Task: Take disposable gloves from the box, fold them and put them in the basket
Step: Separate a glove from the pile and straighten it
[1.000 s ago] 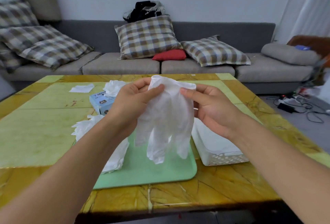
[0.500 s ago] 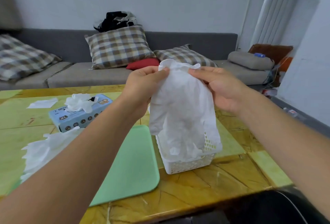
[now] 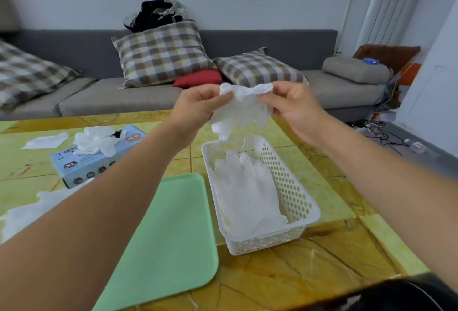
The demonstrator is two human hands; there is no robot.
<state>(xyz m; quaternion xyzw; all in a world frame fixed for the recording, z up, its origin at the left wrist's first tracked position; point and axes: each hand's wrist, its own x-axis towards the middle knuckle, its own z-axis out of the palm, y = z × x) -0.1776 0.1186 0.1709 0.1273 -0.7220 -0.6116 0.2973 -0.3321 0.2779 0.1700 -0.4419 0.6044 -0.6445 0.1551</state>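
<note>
A single wide-angle view comes from the person's head and looks forward and down across the table [image 3: 309,256]. Both forearms enter from the bottom corners and meet near the centre, where the left hand [image 3: 198,109] and the right hand [image 3: 295,109] sit close to the lens. The white basket [image 3: 292,186] lies just below them, at mid-frame. Farther off, the grey sofa [image 3: 124,97] spans the upper half, with the wall behind it. Straight edges bow toward the borders. No second view shares the scene.

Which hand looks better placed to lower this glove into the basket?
Probably right. Both hands pinch the glove, but the right hand is on the basket's side; the left hand reaches from over the tray.
</note>
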